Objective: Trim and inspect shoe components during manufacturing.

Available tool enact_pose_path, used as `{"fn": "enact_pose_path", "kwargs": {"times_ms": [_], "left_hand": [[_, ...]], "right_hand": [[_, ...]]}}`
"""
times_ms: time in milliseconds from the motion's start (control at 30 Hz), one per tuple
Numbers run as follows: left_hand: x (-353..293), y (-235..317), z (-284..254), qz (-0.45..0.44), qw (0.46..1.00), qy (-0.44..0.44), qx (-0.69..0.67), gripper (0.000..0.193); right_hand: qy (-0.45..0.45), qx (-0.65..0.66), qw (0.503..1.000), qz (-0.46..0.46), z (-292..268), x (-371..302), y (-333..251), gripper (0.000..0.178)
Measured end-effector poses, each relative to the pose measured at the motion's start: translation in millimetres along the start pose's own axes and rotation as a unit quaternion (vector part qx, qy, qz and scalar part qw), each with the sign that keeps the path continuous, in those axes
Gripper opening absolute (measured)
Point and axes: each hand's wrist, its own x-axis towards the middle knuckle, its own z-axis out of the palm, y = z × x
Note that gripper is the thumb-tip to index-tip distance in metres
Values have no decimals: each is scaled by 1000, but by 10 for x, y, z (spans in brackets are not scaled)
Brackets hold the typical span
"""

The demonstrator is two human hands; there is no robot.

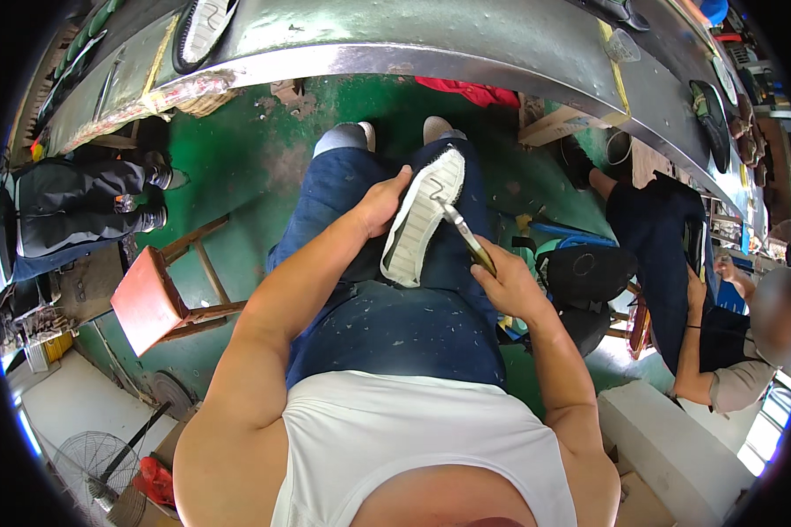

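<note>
A shoe [420,224] lies bottom up across my thighs, its pale, ribbed underside facing me with a dark squiggle near one end. Dark upper material shows along its edge. My left hand [385,200] grips its left side, the thumb at the rim. In my right hand [506,277] is a slim hand tool [463,230] with a light metal head and a yellowish-brown handle. The tool's head is at the shoe's underside, near the squiggle; its exact kind I cannot make out.
A long metal-topped bench [343,44] curves across the far side, with another pale-bottomed shoe [205,33] on it. A red-topped stool [149,300] stands left, a wire fan [97,474] lower left. On the right sits a co-worker [659,263]; dark rounded seats [586,272] are nearer.
</note>
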Motion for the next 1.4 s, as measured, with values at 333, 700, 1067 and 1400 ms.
{"fn": "enact_pose_path", "kwargs": {"times_ms": [333, 700, 1067, 1400], "left_hand": [[-219, -399, -175, 77, 995, -40, 50, 57], [-289, -119, 30, 124, 990, -54, 49, 65], [-95, -131, 141, 90, 984, 6, 151, 49], [-107, 57, 176, 55, 964, 36, 256, 47]], "right_hand": [[-163, -272, 947, 47, -324, 486, -817, 33], [-18, 213, 966, 142, 638, 346, 107, 30], [-271, 449, 822, 222, -323, 353, 498, 47], [-72, -50, 994, 58, -359, 892, -149, 41]]}}
